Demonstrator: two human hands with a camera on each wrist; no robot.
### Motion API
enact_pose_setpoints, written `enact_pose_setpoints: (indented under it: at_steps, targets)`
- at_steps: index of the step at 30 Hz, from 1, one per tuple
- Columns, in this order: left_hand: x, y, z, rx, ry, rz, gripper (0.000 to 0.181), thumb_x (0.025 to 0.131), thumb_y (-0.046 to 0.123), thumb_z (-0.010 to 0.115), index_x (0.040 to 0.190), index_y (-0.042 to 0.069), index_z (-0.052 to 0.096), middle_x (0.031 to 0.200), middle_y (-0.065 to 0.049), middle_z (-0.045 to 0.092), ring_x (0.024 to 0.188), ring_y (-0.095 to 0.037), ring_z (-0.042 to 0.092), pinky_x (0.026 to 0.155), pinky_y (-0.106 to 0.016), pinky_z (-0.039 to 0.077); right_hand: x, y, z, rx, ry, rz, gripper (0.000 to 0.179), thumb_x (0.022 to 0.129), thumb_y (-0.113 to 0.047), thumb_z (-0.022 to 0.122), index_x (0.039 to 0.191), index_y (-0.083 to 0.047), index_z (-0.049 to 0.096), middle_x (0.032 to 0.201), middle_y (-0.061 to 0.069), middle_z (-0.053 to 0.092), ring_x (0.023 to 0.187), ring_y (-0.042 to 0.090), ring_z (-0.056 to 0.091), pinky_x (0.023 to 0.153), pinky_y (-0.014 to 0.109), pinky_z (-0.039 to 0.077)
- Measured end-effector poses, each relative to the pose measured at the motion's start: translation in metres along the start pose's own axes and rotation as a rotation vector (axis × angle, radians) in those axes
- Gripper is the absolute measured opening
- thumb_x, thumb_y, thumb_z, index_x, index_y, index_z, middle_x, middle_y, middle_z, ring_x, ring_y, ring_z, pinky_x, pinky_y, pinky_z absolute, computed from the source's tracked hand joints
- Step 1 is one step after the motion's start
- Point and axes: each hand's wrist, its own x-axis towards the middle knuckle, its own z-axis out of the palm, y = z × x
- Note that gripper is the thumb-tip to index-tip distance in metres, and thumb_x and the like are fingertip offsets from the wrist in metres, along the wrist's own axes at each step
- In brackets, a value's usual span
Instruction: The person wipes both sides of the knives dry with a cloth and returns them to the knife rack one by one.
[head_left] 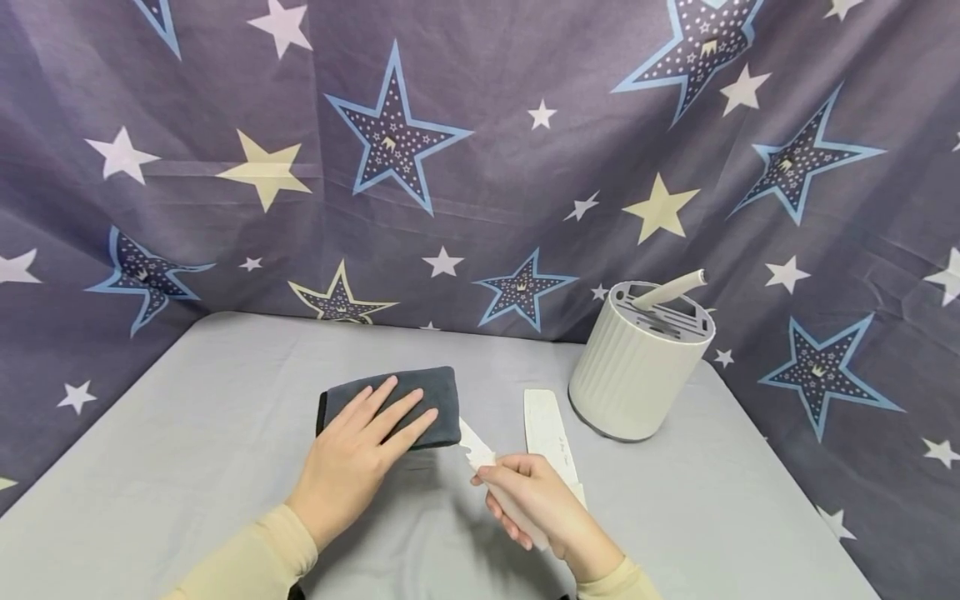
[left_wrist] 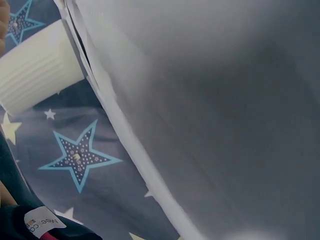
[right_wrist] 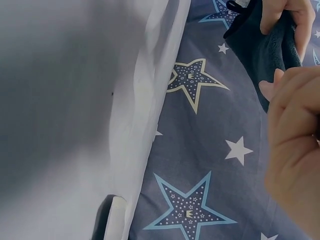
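Observation:
My left hand [head_left: 360, 454] lies over a folded dark grey cloth [head_left: 442, 400], fingers spread across its top. In the right wrist view, fingers of that hand [right_wrist: 272, 17] grip the cloth [right_wrist: 260, 50] from both sides. My right hand [head_left: 540, 504] holds the pale handle of a white knife [head_left: 474, 442] with notches near the blade's base. The knife's front part is hidden in the cloth. Just beyond the right hand, a white broad-bladed knife [head_left: 546, 421] with small lettering lies on the table, its handle end partly covered by that hand.
A ribbed cream knife block [head_left: 637, 375] stands at the table's back right, one pale handle [head_left: 671, 289] leaning out of its slotted top. A star-patterned curtain [head_left: 480, 167] hangs behind the grey-covered table [head_left: 247, 375]. The cloth carries a white label [left_wrist: 42, 222].

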Motion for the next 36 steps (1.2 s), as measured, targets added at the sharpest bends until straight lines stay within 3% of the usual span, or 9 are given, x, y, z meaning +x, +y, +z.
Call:
enact_pose_setpoints:
  at_steps: [15, 24, 36]
  targets:
    - [0.004, 0.014, 0.001, 0.024, 0.078, 0.024, 0.043, 0.089, 0.012, 0.046, 0.122, 0.019, 0.071, 0.126, -0.003, 0.069, 0.122, -0.033, 0.062, 0.103, -0.049, 0.048, 0.002, 0.003, 0.002, -0.01, 0.0, 0.005, 0.034, 0.096, -0.027, 0.057, 0.101, 0.007, 0.064, 0.062, -0.002, 0.056, 0.036, 0.003, 0.042, 0.033, 0.019, 0.032]
    - [0.009, 0.008, 0.0, 0.006, 0.176, 0.047, 0.041, 0.088, 0.01, 0.047, 0.118, 0.018, 0.074, 0.12, -0.003, 0.072, 0.115, -0.034, 0.065, 0.098, -0.05, 0.05, 0.002, 0.004, 0.001, -0.001, -0.02, 0.017, 0.035, 0.096, -0.027, 0.058, 0.103, 0.007, 0.064, 0.062, -0.002, 0.057, 0.037, 0.003, 0.042, 0.033, 0.018, 0.032]
    - [0.013, 0.003, -0.005, -0.006, 0.194, 0.059, 0.041, 0.089, 0.008, 0.047, 0.121, 0.017, 0.072, 0.121, -0.003, 0.072, 0.116, -0.033, 0.065, 0.098, -0.05, 0.05, 0.005, 0.005, 0.006, -0.005, -0.056, 0.04, 0.039, 0.096, -0.027, 0.058, 0.105, 0.011, 0.063, 0.062, -0.002, 0.057, 0.037, 0.002, 0.042, 0.033, 0.017, 0.032]
